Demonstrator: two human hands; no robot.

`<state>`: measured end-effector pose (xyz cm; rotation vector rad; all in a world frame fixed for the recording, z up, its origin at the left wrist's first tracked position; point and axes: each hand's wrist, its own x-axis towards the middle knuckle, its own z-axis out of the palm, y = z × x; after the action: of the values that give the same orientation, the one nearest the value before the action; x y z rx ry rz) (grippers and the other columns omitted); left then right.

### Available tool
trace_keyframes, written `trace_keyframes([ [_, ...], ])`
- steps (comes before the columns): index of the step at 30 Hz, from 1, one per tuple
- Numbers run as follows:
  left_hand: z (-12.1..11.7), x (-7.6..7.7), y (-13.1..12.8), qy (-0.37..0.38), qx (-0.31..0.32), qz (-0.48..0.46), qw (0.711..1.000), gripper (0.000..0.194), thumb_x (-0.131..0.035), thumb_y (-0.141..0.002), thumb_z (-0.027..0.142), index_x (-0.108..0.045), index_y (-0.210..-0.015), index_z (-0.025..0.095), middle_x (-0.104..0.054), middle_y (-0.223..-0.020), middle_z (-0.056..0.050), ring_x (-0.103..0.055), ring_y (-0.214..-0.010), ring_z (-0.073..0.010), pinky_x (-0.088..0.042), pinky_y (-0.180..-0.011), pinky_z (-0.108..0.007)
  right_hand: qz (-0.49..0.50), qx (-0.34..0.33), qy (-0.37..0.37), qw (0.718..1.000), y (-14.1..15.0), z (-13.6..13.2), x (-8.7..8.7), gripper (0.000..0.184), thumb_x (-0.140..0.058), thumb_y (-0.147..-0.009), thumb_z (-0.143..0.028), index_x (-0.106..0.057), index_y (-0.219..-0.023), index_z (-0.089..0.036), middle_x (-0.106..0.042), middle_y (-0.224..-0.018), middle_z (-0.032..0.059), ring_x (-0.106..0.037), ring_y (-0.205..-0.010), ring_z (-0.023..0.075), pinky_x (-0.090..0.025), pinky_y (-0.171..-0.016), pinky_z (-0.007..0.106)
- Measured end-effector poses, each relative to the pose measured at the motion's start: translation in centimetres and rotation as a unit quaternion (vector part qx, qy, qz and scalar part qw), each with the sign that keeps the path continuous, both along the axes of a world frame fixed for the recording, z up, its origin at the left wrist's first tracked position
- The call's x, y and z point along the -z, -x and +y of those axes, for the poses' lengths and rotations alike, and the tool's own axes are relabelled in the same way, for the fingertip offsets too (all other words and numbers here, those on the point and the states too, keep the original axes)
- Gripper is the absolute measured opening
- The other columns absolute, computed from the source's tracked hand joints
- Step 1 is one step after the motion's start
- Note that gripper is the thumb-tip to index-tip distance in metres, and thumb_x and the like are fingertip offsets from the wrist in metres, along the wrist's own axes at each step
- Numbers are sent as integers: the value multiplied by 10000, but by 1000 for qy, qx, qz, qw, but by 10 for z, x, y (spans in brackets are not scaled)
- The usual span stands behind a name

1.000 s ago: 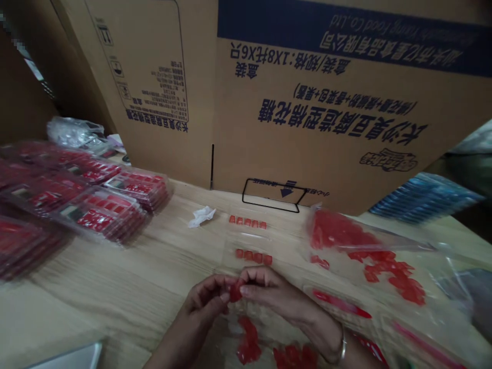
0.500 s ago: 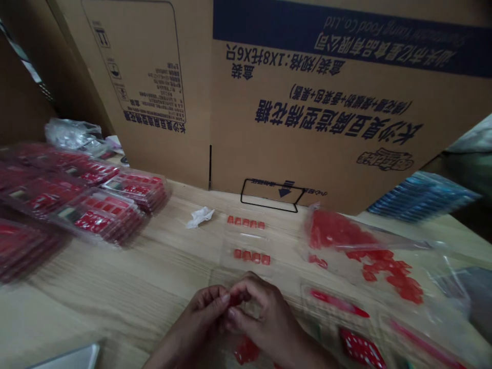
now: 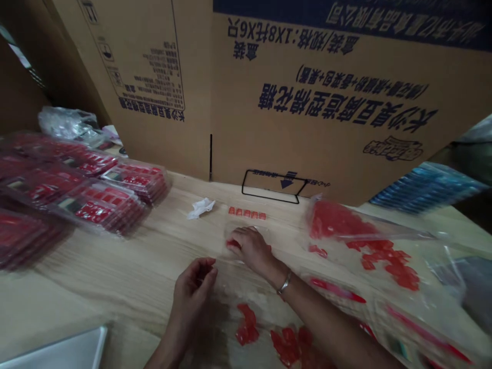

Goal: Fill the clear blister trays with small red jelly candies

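My right hand (image 3: 248, 247) reaches over a clear plastic sheet or tray (image 3: 230, 228), its fingertips pinched at the left end of the nearer row of small red pieces. A bit of red shows at those fingertips; the hand covers most of that row. Beyond it, a row of several small red translucent pieces (image 3: 246, 213) lies in line. My left hand (image 3: 194, 287) hovers lower left, fingers loosely curled, thumb apart from the forefinger, with nothing visible between them. Near my wrists lie loose clusters of red plastic pieces (image 3: 247, 324).
A large cardboard box (image 3: 230, 128) stands behind. Stacked red-filled clear packs (image 3: 103, 205) sit left, beside a crumpled white tissue (image 3: 201, 208). To the right are a clear bag of red pieces (image 3: 338, 220), blue packs (image 3: 426, 187) and clear packs with red pens (image 3: 338, 289).
My hands were together over a small red piece. My right hand has moved forward to the nearer row, while my left hand has drawn apart to the left. The view has tilted down slightly.
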<state>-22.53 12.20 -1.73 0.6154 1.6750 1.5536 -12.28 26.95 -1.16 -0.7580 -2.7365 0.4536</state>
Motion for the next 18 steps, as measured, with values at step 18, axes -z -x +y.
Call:
trace_keyframes([
  [18,-8,3,-23,-97,378,453,802,82,-561,-784,149,-612,-745,199,-640,-761,-33,-524,-766,-190,-358,-692,-309,-95,40,49,993,-136,-47,-26,147,-548,-846,-76,-600,-748,-173,-628,-758,20,-563,-749,161,-387,-748,282],
])
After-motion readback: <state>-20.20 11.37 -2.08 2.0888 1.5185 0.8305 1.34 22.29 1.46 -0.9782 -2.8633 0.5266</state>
